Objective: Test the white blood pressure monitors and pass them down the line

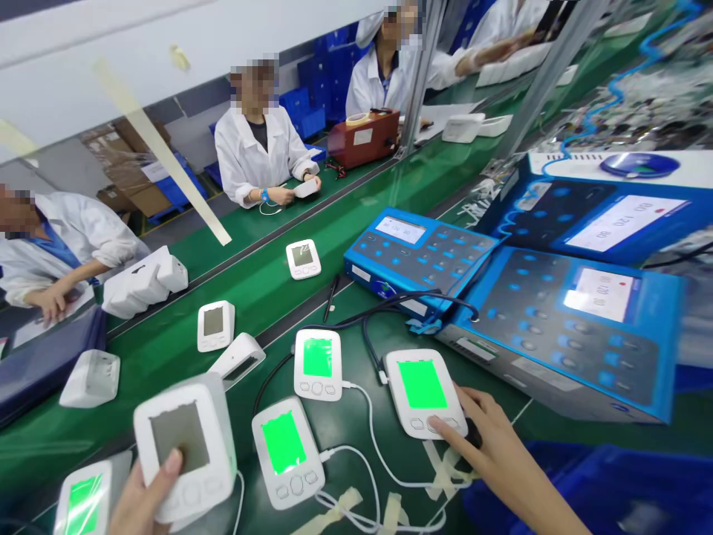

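Observation:
My left hand (145, 494) grips a white blood pressure monitor (145, 416) with a dark grey screen, the thumb lying over the screen's lower part. My right hand (484, 431) holds the lower right side of another blood pressure monitor (394, 390), its screen lit green, one fingertip at the buttons. A dark tube and a white plug meet that monitor's left side. Between my hands are two more green-lit monitors, a front one (269, 475) and a rear one (301, 375), each with a white cable. A further green-lit monitor (64, 494) is partly hidden by my left hand.
Blue test boxes (356, 260) with keypads stand at the right, dark tubes (406, 297) running from them. Several monitors lie on the green conveyor (261, 290). A pen (332, 293) rests near its edge. Co-workers in white coats (228, 148) sit across. A blue bin (584, 453) is front right.

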`<action>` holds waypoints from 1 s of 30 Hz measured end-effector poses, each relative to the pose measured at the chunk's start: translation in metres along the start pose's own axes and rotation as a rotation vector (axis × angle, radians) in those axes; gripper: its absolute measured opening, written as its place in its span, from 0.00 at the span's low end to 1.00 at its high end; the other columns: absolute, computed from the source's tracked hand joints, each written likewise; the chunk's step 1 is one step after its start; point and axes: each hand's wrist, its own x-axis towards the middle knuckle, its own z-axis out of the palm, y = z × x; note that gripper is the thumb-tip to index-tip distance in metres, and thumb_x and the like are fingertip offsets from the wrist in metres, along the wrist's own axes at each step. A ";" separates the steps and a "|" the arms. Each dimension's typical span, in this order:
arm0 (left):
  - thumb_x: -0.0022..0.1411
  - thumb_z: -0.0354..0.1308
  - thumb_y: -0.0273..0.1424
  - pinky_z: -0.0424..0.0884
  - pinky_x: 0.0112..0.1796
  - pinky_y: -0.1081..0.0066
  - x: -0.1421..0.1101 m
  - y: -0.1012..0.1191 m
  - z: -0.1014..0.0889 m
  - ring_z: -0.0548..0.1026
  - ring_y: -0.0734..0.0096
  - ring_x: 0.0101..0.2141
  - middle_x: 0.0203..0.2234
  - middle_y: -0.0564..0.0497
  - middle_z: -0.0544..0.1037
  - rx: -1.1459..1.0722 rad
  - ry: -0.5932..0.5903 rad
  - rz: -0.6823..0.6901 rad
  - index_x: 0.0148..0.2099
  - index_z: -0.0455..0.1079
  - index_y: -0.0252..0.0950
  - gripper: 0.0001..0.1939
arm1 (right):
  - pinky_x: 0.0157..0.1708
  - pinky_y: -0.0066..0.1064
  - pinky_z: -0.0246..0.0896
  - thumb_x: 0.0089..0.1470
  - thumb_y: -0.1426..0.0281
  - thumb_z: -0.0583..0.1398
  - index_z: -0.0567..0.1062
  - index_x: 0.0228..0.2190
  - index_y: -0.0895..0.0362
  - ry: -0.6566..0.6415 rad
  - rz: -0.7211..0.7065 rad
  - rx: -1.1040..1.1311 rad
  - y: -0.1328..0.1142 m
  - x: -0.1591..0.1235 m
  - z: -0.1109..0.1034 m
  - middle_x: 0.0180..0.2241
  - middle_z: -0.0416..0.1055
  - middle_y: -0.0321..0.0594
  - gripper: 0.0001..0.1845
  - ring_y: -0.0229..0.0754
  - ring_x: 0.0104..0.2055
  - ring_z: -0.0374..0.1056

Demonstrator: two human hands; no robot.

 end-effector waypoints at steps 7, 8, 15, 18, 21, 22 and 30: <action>0.30 0.81 0.51 0.83 0.42 0.54 -0.018 -0.066 0.010 0.83 0.38 0.45 0.37 0.45 0.87 -0.066 -0.154 -0.087 0.69 0.64 0.41 0.64 | 0.53 0.56 0.67 0.70 0.55 0.53 0.75 0.54 0.55 0.421 -0.253 -0.192 -0.056 -0.020 0.012 0.51 0.70 0.55 0.22 0.62 0.54 0.68; 0.30 0.81 0.51 0.83 0.42 0.55 -0.020 -0.069 0.011 0.83 0.38 0.45 0.38 0.45 0.87 -0.072 -0.165 -0.080 0.69 0.64 0.41 0.63 | 0.50 0.50 0.70 0.71 0.58 0.53 0.75 0.53 0.53 0.396 -0.308 -0.155 -0.070 -0.024 0.018 0.49 0.71 0.52 0.18 0.58 0.52 0.70; 0.37 0.79 0.53 0.82 0.37 0.62 -0.027 -0.075 0.006 0.83 0.44 0.44 0.43 0.45 0.85 0.044 -0.213 0.066 0.67 0.64 0.41 0.57 | 0.52 0.50 0.73 0.73 0.62 0.50 0.69 0.57 0.50 0.123 -0.399 -0.018 -0.125 -0.013 0.076 0.52 0.72 0.49 0.17 0.55 0.54 0.72; 0.40 0.77 0.53 0.81 0.40 0.64 -0.031 -0.076 0.003 0.82 0.47 0.45 0.45 0.46 0.84 0.057 -0.220 0.141 0.64 0.67 0.40 0.52 | 0.51 0.52 0.73 0.73 0.58 0.48 0.66 0.59 0.52 0.080 -0.356 -0.049 -0.124 0.003 0.094 0.53 0.72 0.51 0.20 0.57 0.55 0.71; 0.45 0.76 0.51 0.80 0.42 0.67 -0.027 -0.072 -0.007 0.81 0.51 0.45 0.45 0.48 0.84 0.039 -0.226 0.224 0.60 0.69 0.41 0.43 | 0.51 0.53 0.72 0.73 0.53 0.46 0.66 0.59 0.55 0.048 -0.357 -0.087 -0.117 0.014 0.103 0.50 0.73 0.53 0.25 0.59 0.52 0.72; 0.47 0.75 0.50 0.79 0.42 0.67 -0.023 -0.069 -0.013 0.81 0.52 0.45 0.45 0.48 0.83 0.040 -0.222 0.249 0.59 0.69 0.41 0.40 | 0.50 0.53 0.71 0.73 0.52 0.45 0.67 0.57 0.56 0.043 -0.356 -0.097 -0.115 0.016 0.105 0.49 0.74 0.53 0.26 0.59 0.51 0.73; 0.55 0.72 0.45 0.79 0.43 0.63 0.023 -0.032 -0.063 0.79 0.47 0.51 0.54 0.45 0.80 0.376 -0.141 0.537 0.62 0.67 0.43 0.35 | 0.42 0.51 0.71 0.71 0.46 0.43 0.73 0.44 0.55 0.014 -0.353 -0.105 -0.103 0.023 0.111 0.38 0.73 0.49 0.31 0.57 0.41 0.73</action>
